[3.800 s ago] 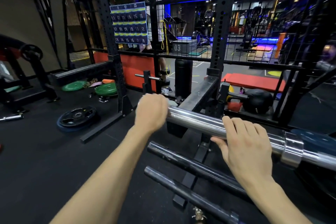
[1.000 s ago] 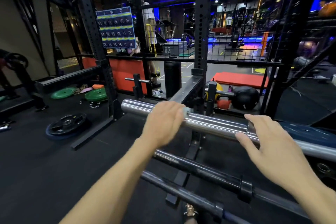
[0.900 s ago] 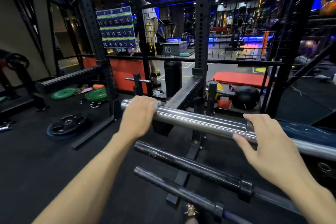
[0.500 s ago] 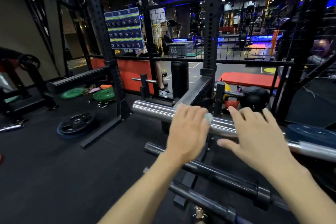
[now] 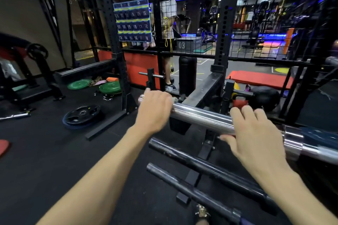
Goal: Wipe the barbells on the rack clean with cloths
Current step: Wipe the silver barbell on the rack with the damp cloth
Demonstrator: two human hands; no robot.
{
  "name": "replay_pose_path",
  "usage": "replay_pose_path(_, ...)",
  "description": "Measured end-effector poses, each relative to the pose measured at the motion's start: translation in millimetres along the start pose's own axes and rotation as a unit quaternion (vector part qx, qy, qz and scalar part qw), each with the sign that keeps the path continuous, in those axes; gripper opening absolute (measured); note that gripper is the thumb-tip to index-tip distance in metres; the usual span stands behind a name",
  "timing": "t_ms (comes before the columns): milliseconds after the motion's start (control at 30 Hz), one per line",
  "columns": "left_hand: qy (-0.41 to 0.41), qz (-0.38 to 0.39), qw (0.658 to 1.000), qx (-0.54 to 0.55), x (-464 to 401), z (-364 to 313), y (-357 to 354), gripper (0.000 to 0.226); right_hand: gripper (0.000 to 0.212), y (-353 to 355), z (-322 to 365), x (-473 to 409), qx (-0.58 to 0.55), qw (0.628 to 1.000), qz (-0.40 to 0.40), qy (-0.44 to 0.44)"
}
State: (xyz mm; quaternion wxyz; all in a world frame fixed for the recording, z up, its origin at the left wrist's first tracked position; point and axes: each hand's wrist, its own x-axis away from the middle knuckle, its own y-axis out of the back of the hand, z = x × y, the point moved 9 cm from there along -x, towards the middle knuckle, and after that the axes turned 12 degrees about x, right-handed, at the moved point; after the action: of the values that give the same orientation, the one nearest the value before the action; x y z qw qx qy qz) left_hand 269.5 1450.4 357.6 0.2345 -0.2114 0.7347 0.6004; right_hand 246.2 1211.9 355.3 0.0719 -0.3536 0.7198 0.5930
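The chrome barbell sleeve [image 5: 201,118] lies across the black rack [image 5: 204,87], slanting down toward the right, its free end at the left. The left hand [image 5: 155,110] curls over that free end, fingers wrapped round the sleeve, with a scrap of pale cloth [image 5: 175,99] poking out past the knuckles against the metal. The right hand [image 5: 254,135] sits farther along the same sleeve, near the collar; its fingers drape over the top and the thumb tucks beneath, a loose hold. Two darker barbells [image 5: 204,165] rest on lower pegs below. On the floor to the left lie a black weight plate [image 5: 82,115] and green plates [image 5: 109,87].
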Motion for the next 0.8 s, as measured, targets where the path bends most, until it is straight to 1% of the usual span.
replay_pose_path(67,-0.09,0.017,0.995,0.036,16,-59,-14,0.027,0.067,-2,3,4,-0.003,1.0,-0.022,-0.01)
replay_pose_path(100,-0.119,0.019,0.99,0.072,25,-84,-20,0.027,0.067,-1,3,5,0.002,0.999,-0.038,-0.014)
replay_pose_path(133,-0.127,0.016,0.985,0.113,30,-102,-23,0.029,0.067,1,1,5,0.005,0.998,-0.053,-0.021)
replay_pose_path(200,-0.131,0.002,0.976,0.172,33,-113,-22,0.035,0.068,2,-7,7,0.009,0.997,-0.071,-0.036)
replay_pose_path(267,-0.141,-0.01,0.973,0.181,29,-92,-14,0.034,0.068,-4,-15,8,0.02,0.996,-0.069,-0.046)
replay_pose_path(300,-0.128,-0.018,0.976,0.176,25,-71,-7,0.032,0.068,-8,-16,8,0.03,0.997,-0.065,-0.042)
replay_pose_path(333,-0.097,-0.03,0.981,0.167,21,-44,2,0.032,0.066,-11,-16,8,0.039,0.997,-0.064,-0.035)
replay_pose_path(367,-0.062,-0.043,0.986,0.147,16,-14,8,0.033,0.065,-11,-15,8,0.046,0.996,-0.066,-0.028)
replay_pose_path(433,0.018,-0.035,0.994,0.106,7,33,12,0.035,0.062,-11,-14,9,0.054,0.996,-0.072,-0.021)
replay_pose_path(500,0.091,-0.053,0.988,0.116,2,51,15,0.039,0.06,-11,-12,10,0.056,0.996,-0.072,-0.023)
replay_pose_path(533,0.102,-0.069,0.986,0.112,1,46,16,0.041,0.059,-10,-11,10,0.056,0.995,-0.074,-0.025)
replay_pose_path(600,0.051,-0.092,0.989,0.103,6,11,16,0.042,0.058,-9,-8,10,0.057,0.995,-0.076,-0.027)
replay_pose_path(633,0.01,-0.086,0.99,0.107,11,-13,11,0.039,0.058,-9,-7,10,0.057,0.995,-0.076,-0.028)
replay_pose_path(733,-0.099,-0.055,0.972,0.204,29,-82,-4,0.029,0.057,-7,-6,10,0.049,0.995,-0.081,-0.032)
replay_pose_path(800,-0.13,-0.039,0.961,0.241,37,-117,-9,0.029,0.057,-5,-6,8,0.048,0.996,-0.074,-0.03)
